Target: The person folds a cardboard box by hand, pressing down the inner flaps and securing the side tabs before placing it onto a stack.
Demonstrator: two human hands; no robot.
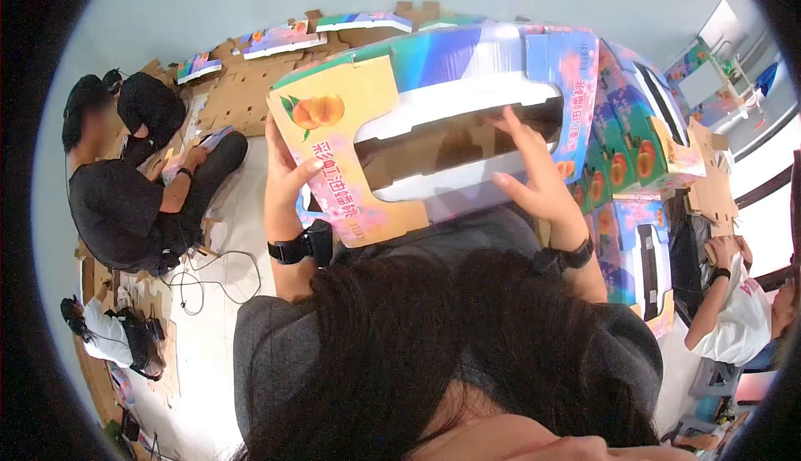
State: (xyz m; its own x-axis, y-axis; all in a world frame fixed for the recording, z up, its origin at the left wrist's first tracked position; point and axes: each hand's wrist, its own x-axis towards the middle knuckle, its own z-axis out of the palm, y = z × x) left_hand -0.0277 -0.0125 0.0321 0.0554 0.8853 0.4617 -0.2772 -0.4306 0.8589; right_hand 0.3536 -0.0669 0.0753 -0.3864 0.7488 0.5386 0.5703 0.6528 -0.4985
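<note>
A colourful cardboard fruit box (pixel 467 60) with a peach picture and a long cut-out window is tilted in front of my chest. Brown cardboard shows inside the window. My left hand (pixel 288 177) grips the box's left side, the thumb on the yellow printed panel and the fingers behind the edge. Over the right part of the window is my right hand (pixel 530 165), its thumb and fingers spread apart, the fingertips at the opening and nothing held in them. A black band sits on each wrist.
More printed fruit boxes (pixel 622 169) are stacked close on my right. Flattened cardboard (pixel 242 85) lies along the wall ahead. Several people sit or work at the left, near a loose black cable (pixel 221 273) on the floor. Another person (pixel 734 319) handles cardboard at the right.
</note>
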